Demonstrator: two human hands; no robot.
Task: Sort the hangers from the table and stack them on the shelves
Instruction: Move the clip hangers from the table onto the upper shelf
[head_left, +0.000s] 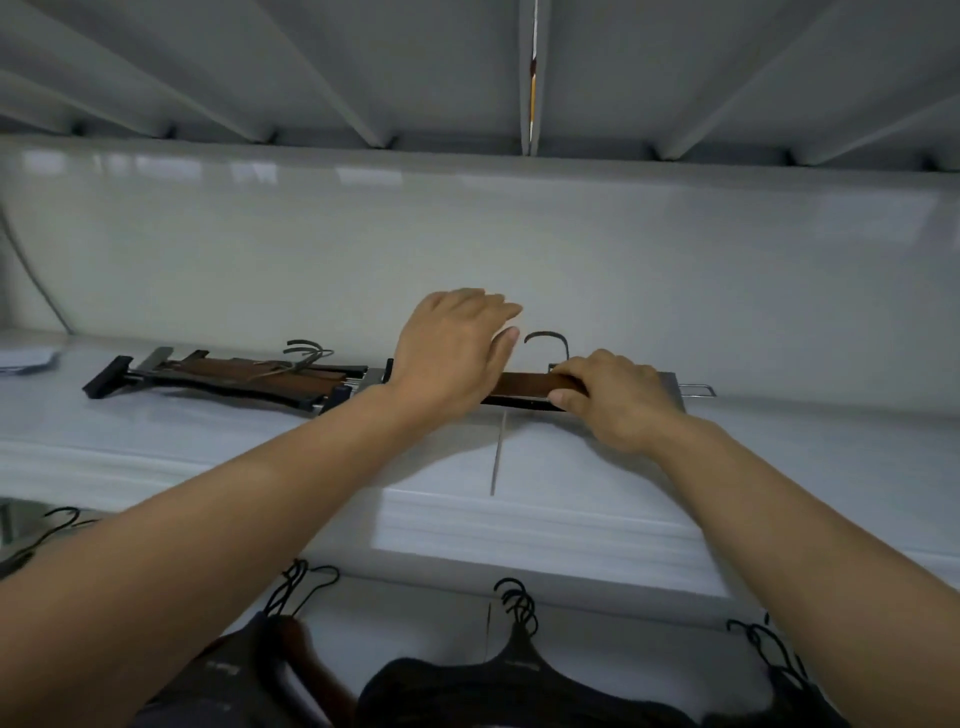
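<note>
Both hands are up on the upper shelf (519, 519), a white, glossy board with a seam down the middle.

Right hand (618, 400) pinches the wooden clip hanger (524, 384) by its brown bar, fingers curled over the top and thumb under the front edge. Left hand (452, 353) lies palm-down over the hanger's left end with the fingers straight and close together. Contact is hidden under the palm, can't tell if it presses.

The hanger lies flat on the shelf, lengthwise along the back wall. Its dark hook (545, 340) points at the wall and a metal clip (698, 389) sticks out past the right hand.

Just to the left on the same shelf is a stack of wooden clip hangers (223, 379), lying flat with hooks bunched on top – its right end almost meets the held hanger.

The lower shelf holds black hangers (519, 665) in separate piles, hooks towards the back, with one more pile (296, 587) to the left and another (769, 649) to the right. There are pale marks on two of them, too blurred to read.

Far left on the upper shelf there is something flat and pale (26, 358), and a thin cable (31, 270) runs down the wall.
</note>
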